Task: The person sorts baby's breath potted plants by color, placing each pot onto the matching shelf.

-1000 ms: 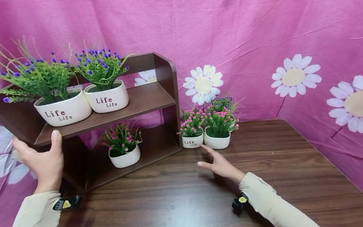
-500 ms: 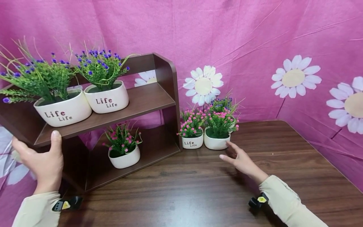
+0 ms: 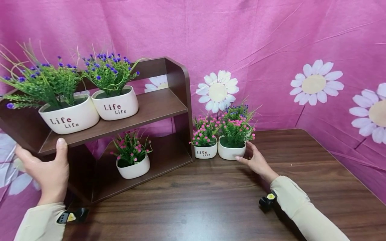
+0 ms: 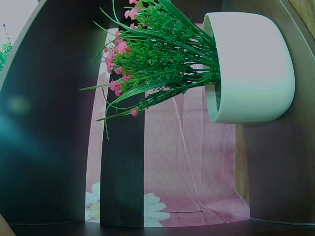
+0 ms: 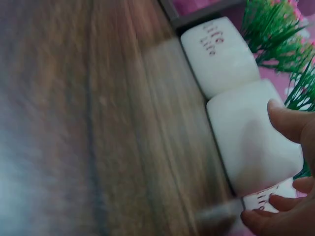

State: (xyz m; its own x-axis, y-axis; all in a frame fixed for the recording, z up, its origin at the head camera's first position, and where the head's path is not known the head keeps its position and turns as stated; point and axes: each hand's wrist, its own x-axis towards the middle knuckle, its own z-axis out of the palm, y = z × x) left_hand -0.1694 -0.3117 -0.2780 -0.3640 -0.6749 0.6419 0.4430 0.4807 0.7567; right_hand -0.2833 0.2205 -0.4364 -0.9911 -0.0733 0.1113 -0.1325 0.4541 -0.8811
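Note:
My left hand (image 3: pixel 49 175) grips the left side of a dark brown two-tier shelf (image 3: pixel 150 107), thumb up against the front edge of its middle board. In the head view my right hand (image 3: pixel 257 164) is at the right end of a white flowerpot (image 3: pixel 230 153) with pink flowers. Its thumb (image 5: pixel 283 115) lies over the pot's front and the fingers curl around the right end; how firmly they touch is unclear. Beside it stands a similar pot (image 3: pixel 206 152) lettered "Life". Behind them, blue-purple flowers (image 3: pixel 236 112) rise from a mostly hidden pot (image 5: pixel 266 197).
Two white "Life" pots with purple flowers, the left one (image 3: pixel 70 115) and the right one (image 3: pixel 116 103), stand on the upper tier. A pink-flowered pot (image 4: pixel 253 69) sits on the lower tier. The wooden table (image 3: pixel 193 207) backs onto a pink daisy-print cloth (image 3: pixel 256 40).
My right hand first moved rightward along the front of the pots, then closed in around the right end of the pink-flowered pot. The left hand keeps its place on the shelf.

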